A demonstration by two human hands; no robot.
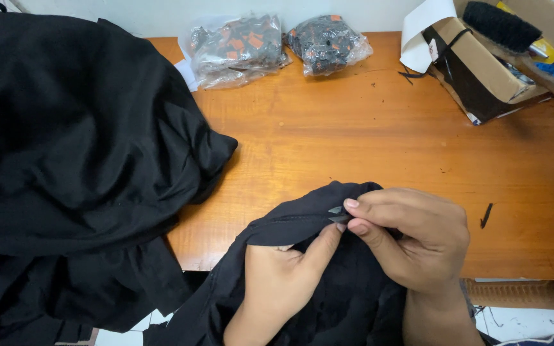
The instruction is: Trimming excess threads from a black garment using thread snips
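At the lower middle of the frame, over the bench (367, 128) edge, the left hand (283, 275) pinches the black garment (328, 301) taut while the right hand (411, 240) grips the zipper pull (338, 214), which likely wants a steady, straight draw along the teeth.

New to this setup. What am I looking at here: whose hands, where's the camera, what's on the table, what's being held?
There is no machine here: a person works with two bare hands, and the single picture comes from a camera worn on the head, looking down. The left hand and the right hand meet on a piece of black cloth at the near edge of a wooden table. The fingers of both pinch a small dark grey part at the cloth's zip line. A big heap of black fabric covers the left side. At the back lie two clear bags of black and orange pieces. At the right stands an open cardboard box with a black brush on it.
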